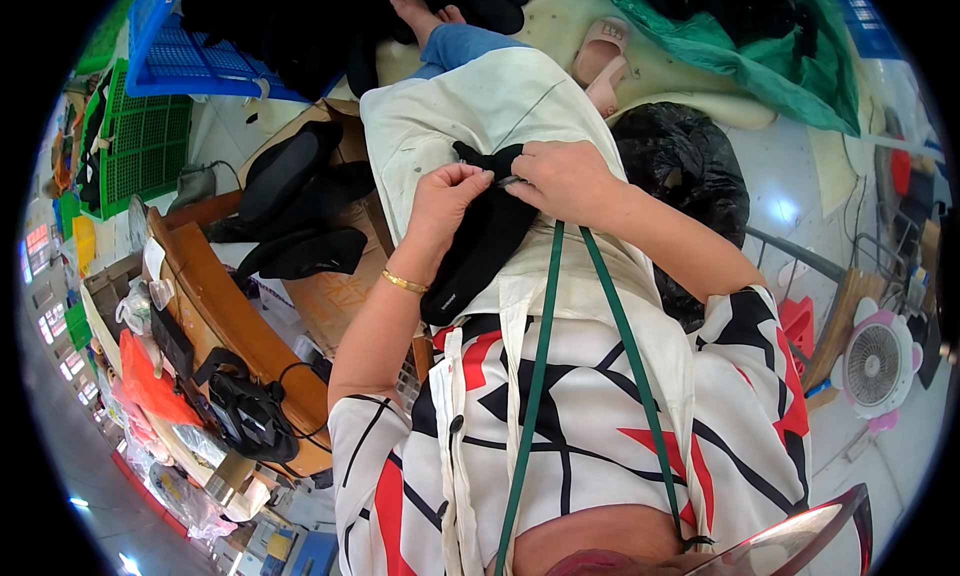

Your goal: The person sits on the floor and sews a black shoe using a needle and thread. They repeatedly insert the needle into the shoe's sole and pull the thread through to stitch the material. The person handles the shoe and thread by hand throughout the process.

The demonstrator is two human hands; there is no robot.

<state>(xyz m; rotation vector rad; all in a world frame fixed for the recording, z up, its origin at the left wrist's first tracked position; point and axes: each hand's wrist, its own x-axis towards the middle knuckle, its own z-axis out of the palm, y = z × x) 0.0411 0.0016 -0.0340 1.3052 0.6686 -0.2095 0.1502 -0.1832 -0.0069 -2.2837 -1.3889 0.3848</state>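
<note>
A long, sock-shaped black fabric piece [487,238] lies across my lap, on the cream apron [548,98]. It bears a small pale mark near its lower end. My left hand [452,194] pinches thumb and forefinger together at the piece's upper part. Close beside it, my right hand [562,181] is closed on the same cloth, fingers curled. A small dark, slightly shiny bit shows between the right fingertips; its kind is too small to tell. The fabric's top edge sticks out beyond both hands.
Similar black pieces [300,211] lie in a cardboard box [345,286] at left, by a wooden table [215,311]. Blue [200,68] and green crates [148,141] stand far left. A black plastic bag [685,166], green sheet [690,41] and fan [880,364] are at right.
</note>
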